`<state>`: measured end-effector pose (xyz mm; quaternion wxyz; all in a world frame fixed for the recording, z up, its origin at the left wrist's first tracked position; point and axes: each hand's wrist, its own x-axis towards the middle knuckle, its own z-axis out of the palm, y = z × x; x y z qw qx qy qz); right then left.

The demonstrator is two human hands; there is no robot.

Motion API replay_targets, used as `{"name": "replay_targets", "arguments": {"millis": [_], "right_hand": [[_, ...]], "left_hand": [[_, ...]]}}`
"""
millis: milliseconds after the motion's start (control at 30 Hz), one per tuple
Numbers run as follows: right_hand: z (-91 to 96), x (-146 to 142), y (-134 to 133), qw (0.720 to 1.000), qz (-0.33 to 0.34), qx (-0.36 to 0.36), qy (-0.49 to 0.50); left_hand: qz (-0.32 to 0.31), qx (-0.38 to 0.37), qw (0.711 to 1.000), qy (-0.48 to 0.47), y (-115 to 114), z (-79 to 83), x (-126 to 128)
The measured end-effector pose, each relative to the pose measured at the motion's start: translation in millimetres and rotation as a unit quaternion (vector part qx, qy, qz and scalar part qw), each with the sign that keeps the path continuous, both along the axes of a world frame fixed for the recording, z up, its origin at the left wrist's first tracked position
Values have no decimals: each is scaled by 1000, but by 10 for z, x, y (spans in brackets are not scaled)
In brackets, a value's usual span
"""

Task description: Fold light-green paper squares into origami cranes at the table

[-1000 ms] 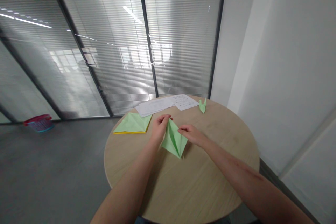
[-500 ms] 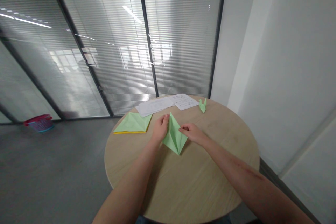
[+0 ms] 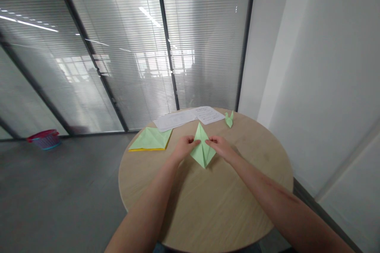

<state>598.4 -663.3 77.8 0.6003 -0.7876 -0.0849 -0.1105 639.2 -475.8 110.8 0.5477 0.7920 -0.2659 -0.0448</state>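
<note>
A light green folded paper [image 3: 202,151], kite-shaped with one point toward the window and one toward me, lies on the round wooden table [image 3: 208,205]. My left hand [image 3: 184,147] pinches its left side with the fingers closed. Pressing on the right side of the same paper is my right hand [image 3: 220,148], also with closed fingers. The two hands nearly meet at the paper's middle fold.
A stack of green and yellow paper squares [image 3: 150,139] lies to the left. White printed sheets [image 3: 187,118] sit at the far edge, beside a small green folded figure [image 3: 228,119]. A red basket [image 3: 44,138] stands on the floor by the glass wall.
The green paper has turned and flattened, its top point now toward the window. Both hands have moved inward and closer together along its middle.
</note>
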Motion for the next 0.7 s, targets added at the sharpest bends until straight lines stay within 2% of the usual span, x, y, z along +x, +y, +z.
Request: {"name": "replay_targets", "arguments": {"millis": [133,233,367,567,700], "right_hand": [[26,-32,3,999,29,12,23],[36,-49,15,998,54,18,34],[-12,-23,26,993,101,26,52],[-90,-4,27,993,57,-55,88],[-78,-46,35,991,68,-59,96]], "left_hand": [[-42,-13,998,36,4,7,-28],[-35,-20,998,38,9,-3,-26],[-14,8,1000,0,13,-24,-5],[-35,37,997,-54,-12,-1,-42],[-32,54,996,-65,-27,14,-68]]}}
